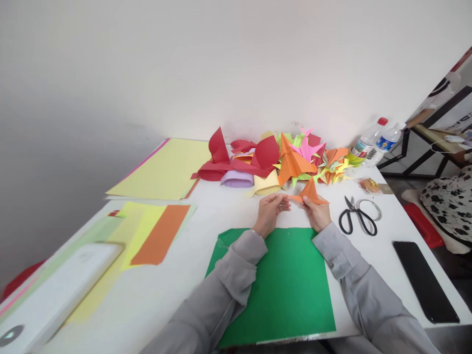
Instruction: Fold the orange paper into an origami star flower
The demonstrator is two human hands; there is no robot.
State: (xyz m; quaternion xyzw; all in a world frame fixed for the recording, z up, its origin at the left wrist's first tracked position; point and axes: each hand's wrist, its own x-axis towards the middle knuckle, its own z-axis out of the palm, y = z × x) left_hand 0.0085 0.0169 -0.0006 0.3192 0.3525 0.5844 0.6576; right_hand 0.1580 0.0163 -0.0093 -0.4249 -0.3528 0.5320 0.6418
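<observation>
A small orange paper plane (310, 191) is held up over the far edge of a green paper sheet (291, 285). My right hand (317, 214) grips its right part, thumb on top. At its left tip, the closed fingers of my left hand (272, 212) pinch the paper. Just behind stands a larger orange paper plane (293, 162), leaning on a pile of folded paper shapes (308, 145) in pink, green and yellow. Black-handled scissors (357, 215) lie to the right of my right hand, beside a roll of clear tape (369, 209).
Red rolled paper pieces (216, 169) stand left of the pile. Yellow sheets (162, 167), an orange strip (162, 235) and a white device (62, 290) lie left. A black phone (426, 280), a wrapped snack (369, 185) and bottles (383, 142) are right. A person (452, 201) sits beyond.
</observation>
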